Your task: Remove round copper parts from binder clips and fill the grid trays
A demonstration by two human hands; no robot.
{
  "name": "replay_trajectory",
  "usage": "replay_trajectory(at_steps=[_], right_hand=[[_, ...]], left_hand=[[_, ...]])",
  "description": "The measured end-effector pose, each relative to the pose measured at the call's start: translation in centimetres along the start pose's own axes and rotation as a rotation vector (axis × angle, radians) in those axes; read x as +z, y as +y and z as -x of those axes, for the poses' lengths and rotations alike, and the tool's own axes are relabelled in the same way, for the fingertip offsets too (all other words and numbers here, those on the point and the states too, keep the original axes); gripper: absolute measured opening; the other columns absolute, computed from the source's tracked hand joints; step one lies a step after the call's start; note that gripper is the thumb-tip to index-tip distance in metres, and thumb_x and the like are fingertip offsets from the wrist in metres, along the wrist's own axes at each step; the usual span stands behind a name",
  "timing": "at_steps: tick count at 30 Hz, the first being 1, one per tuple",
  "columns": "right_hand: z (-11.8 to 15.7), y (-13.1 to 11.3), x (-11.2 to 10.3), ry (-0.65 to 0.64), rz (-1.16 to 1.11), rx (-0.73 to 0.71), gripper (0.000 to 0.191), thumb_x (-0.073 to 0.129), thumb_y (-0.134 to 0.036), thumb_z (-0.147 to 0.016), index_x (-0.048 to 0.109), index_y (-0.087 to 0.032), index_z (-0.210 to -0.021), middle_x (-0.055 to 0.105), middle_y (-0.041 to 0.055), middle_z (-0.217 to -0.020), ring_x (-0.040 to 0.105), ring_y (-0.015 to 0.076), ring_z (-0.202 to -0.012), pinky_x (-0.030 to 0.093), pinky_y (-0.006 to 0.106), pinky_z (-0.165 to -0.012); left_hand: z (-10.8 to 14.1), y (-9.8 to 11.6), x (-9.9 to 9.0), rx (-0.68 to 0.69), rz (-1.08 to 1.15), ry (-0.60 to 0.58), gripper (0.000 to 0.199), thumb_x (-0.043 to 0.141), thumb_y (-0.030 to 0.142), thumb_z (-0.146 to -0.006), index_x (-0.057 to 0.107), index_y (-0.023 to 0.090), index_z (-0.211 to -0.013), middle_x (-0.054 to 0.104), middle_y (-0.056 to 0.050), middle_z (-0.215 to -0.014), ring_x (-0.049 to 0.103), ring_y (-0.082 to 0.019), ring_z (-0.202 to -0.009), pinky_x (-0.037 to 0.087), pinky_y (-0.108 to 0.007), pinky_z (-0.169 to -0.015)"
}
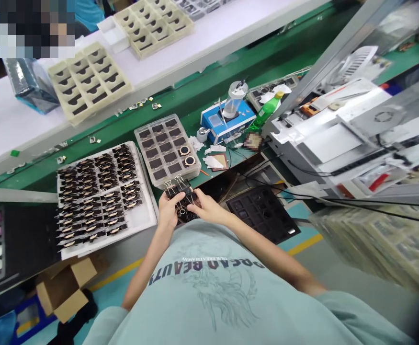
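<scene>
Close to my body, at the bench's near edge, my left hand [167,210] and my right hand [206,207] are both closed on a cluster of black binder clips [179,190] with silver wire handles. My fingers and thumbs hide whatever the clips may clamp. Just beyond them lies a clear plastic tray [151,178] with dark-lined compartments, two of them holding round watch-like parts [189,161]. To the left, a white foam tray [142,220] carries rows of parts with black clips [105,211] on them; its right front portion is bare.
A blue device [214,129] with a clear jar, a green bottle [266,111] and paper scraps stand behind to the right. Beige compartment trays [89,81] sit on the raised white shelf. Below right is a black tray [263,213]; an open cardboard box [65,287] lies lower left.
</scene>
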State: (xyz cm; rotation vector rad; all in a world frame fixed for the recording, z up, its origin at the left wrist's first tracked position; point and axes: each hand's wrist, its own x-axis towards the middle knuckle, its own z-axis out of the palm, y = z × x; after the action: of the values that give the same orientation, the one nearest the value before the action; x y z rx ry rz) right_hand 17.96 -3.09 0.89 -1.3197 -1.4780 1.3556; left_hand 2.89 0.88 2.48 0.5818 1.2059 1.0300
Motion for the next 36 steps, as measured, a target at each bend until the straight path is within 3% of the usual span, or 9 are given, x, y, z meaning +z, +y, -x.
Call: replay_trajectory(at_steps=[5,9,11,17,22,26,28,31,36], right_hand=[[0.8,0.7,0.0,-0.045,-0.149,0.097,0.031,0.057,-0.031,-0.089,0.044,-0.021,-0.115,0.06,-0.0072,-0.063,0.061,0.0132,-0.047,0.044,0.021,-0.047],[1.0,1.9,0.1,-0.097,-0.315,0.174,0.049,0.067,-0.033,-0.082,0.045,-0.022,-0.124,0.067,-0.0006,-0.087,0.067,0.0128,-0.064,0.053,0.023,-0.054],[0.4,2.1,0.6,-0.141,-0.344,0.239,0.045,0.069,-0.038,-0.081,0.051,-0.022,-0.119,0.068,0.0017,-0.093,0.066,0.0132,-0.069,0.053,0.023,-0.054],[-1.1,1.2,2.4,-0.203,-0.006,0.243,0.03,0.063,-0.044,-0.089,0.062,-0.016,-0.075,0.058,-0.0024,-0.052,0.057,0.0112,-0.048,0.044,0.021,-0.051],[0.2,2.3,1.9,-0.228,0.074,0.31,0.031,0.065,-0.045,-0.087,0.068,-0.016,-0.078,0.063,-0.0016,-0.053,0.061,0.0136,-0.047,0.045,0.023,-0.052],[-0.6,6.3,2.6,-0.195,0.127,0.523,0.035,0.072,-0.05,-0.083,0.07,-0.015,-0.083,0.062,0.0006,-0.048,0.056,0.0131,-0.042,0.043,0.023,-0.047],[-2.0,8.8,3.5,-0.176,0.113,0.649,0.04,0.077,-0.05,-0.078,0.069,-0.013,-0.093,0.066,0.0027,-0.055,0.058,0.0138,-0.045,0.046,0.023,-0.048],[-4.0,11.3,4.6,-0.068,0.12,0.7,0.059,0.087,-0.041,-0.067,0.065,-0.013,-0.113,0.075,0.0099,-0.091,0.07,0.0178,-0.072,0.055,0.026,-0.065],[-3.7,9.8,4.1,-0.079,-0.264,0.541,0.057,0.072,-0.052,-0.082,0.061,-0.018,-0.126,0.067,0.0124,-0.127,0.07,0.019,-0.1,0.057,0.028,-0.08]], left_hand=[[-0.5,0.3,-0.2,-0.067,0.047,0.035,0.043,0.09,0.023,-0.051,0.07,0.016,-0.088,0.077,-0.006,-0.091,0.072,-0.022,-0.084,0.056,-0.034,-0.079],[-1.0,0.1,-0.4,-0.043,0.085,0.061,0.039,0.089,0.024,-0.053,0.071,0.018,-0.087,0.077,-0.006,-0.094,0.072,-0.022,-0.091,0.055,-0.035,-0.084],[-1.2,-0.4,-0.4,-0.044,0.107,0.033,0.038,0.089,0.025,-0.055,0.071,0.017,-0.088,0.077,-0.007,-0.093,0.072,-0.023,-0.091,0.054,-0.035,-0.085],[-1.0,-2.6,-0.6,-0.102,0.155,0.059,0.036,0.09,0.024,-0.053,0.072,0.015,-0.083,0.077,-0.009,-0.09,0.072,-0.026,-0.093,0.053,-0.037,-0.087],[-1.2,-3.4,-2.4,-0.136,0.259,0.167,0.036,0.09,0.027,-0.054,0.071,0.016,-0.082,0.077,-0.008,-0.091,0.071,-0.023,-0.09,0.053,-0.034,-0.085],[-1.6,-2.7,-5.2,-0.019,0.29,0.276,0.037,0.09,0.027,-0.058,0.07,0.018,-0.088,0.076,-0.004,-0.092,0.071,-0.019,-0.094,0.052,-0.035,-0.093],[-1.6,-2.1,-6.9,0.046,0.268,0.323,0.037,0.09,0.028,-0.058,0.069,0.018,-0.087,0.075,-0.004,-0.087,0.071,-0.019,-0.092,0.052,-0.038,-0.095],[-1.2,-1.8,-8.9,0.101,0.216,0.391,0.04,0.091,0.028,-0.056,0.069,0.016,-0.087,0.074,-0.005,-0.086,0.071,-0.019,-0.087,0.053,-0.038,-0.094],[-0.3,-3.4,-9.3,0.068,-0.08,0.34,0.05,0.091,0.019,-0.049,0.073,0.015,-0.096,0.074,-0.005,-0.086,0.069,-0.02,-0.083,0.054,-0.037,-0.088]])
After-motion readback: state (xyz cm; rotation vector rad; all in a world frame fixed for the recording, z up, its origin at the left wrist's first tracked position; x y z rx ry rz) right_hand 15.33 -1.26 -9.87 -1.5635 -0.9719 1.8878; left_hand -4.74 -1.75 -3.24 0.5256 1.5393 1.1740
